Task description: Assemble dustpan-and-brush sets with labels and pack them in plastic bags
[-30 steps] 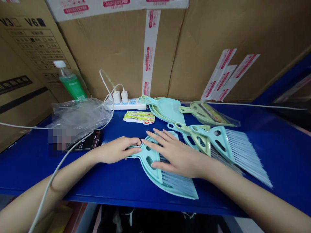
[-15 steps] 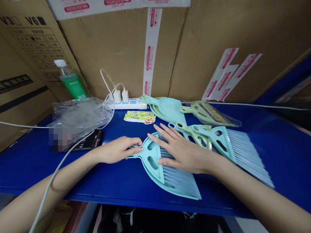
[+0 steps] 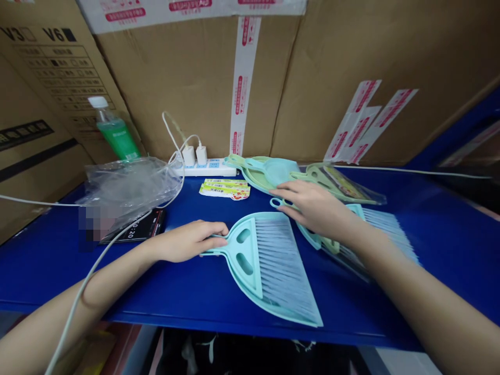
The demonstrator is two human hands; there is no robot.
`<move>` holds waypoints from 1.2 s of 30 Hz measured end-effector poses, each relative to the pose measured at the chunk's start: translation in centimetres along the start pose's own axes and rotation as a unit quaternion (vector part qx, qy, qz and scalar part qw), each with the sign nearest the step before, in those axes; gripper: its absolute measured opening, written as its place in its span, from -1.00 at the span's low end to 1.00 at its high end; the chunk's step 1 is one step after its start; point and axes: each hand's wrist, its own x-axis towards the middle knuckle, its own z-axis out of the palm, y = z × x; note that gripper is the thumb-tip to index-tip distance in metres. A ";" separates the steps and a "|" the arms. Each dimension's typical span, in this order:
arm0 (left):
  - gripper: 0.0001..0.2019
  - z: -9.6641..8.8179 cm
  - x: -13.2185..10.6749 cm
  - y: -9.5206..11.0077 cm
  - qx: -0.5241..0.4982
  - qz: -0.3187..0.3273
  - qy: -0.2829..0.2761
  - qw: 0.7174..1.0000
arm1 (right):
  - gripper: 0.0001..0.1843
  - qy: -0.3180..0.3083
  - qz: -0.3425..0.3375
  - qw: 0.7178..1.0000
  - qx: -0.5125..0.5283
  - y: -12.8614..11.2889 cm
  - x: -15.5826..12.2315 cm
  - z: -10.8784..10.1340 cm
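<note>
My left hand (image 3: 193,240) is closed round the handles of a turquoise hand brush (image 3: 245,255) and the matching dustpan (image 3: 250,298) beneath it. Brush and pan lie together on the blue shelf, the grey-blue bristles (image 3: 283,265) pointing right. Farther back, my right hand (image 3: 318,211) bends its fingers over a pile of brushes. Its palm and forearm hide most of that pile, and what its fingers grip cannot be made out. Pale bristles (image 3: 390,229) stick out to the right of the wrist. Behind the fingers rest green and blue dustpans (image 3: 255,177).
A bagged green set (image 3: 351,187) lies at the back right. Yellow-green printed cards (image 3: 224,189) lie before a white power strip (image 3: 214,167). At left are a phone (image 3: 136,229), clear plastic bags (image 3: 128,182), a green bottle (image 3: 117,133) and a loose white cable (image 3: 88,276). Cardboard boxes (image 3: 187,78) stand behind.
My right hand has left the front brush's bristles and moved back and right to the pile. The pale bristles there have shifted back and left. My left hand keeps its hold.
</note>
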 end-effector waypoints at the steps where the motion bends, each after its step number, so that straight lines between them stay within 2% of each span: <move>1: -0.75 0.0 -0.1 0.1 -0.006 -0.001 -0.004 1.000 | -0.61 0.006 0.008 1.000 -0.011 0.4 0.0 -0.2; 9: -0.78 0.2 -0.2 0.4 -0.054 -0.003 -0.016 0.998 | -0.62 -0.034 0.047 0.998 -0.036 2.7 -0.6 -0.2; 14: -0.75 0.3 -0.2 0.1 -0.060 -0.009 -0.015 0.998 | -0.56 -0.013 0.090 0.995 -0.030 2.9 -0.7 -0.3; 19: -0.75 0.3 -0.3 0.1 -0.056 -0.011 -0.014 0.998 | -0.59 0.010 0.107 0.993 -0.046 3.3 -0.6 -0.9; 22: -0.75 0.3 -0.3 0.2 -0.057 -0.011 -0.018 0.998 | -0.61 0.012 0.084 0.995 -0.042 2.9 -0.3 -0.8; 28: -0.75 0.2 -0.3 0.3 -0.051 -0.011 -0.018 0.998 | -0.65 0.024 -0.052 0.998 0.010 0.6 0.6 0.5; 30: -0.75 0.2 -0.3 0.3 -0.047 -0.011 -0.018 0.999 | -0.67 0.025 -0.079 0.996 0.026 -0.2 1.1 0.9; 33: -0.75 0.2 -0.3 0.3 -0.045 -0.015 -0.018 0.999 | -0.68 -0.006 -0.082 0.997 0.007 -1.6 2.5 1.0; 36: -0.76 0.2 -0.4 0.2 -0.038 -0.015 -0.015 0.999 | -0.68 -0.064 -0.079 0.993 -0.051 -3.0 4.4 0.9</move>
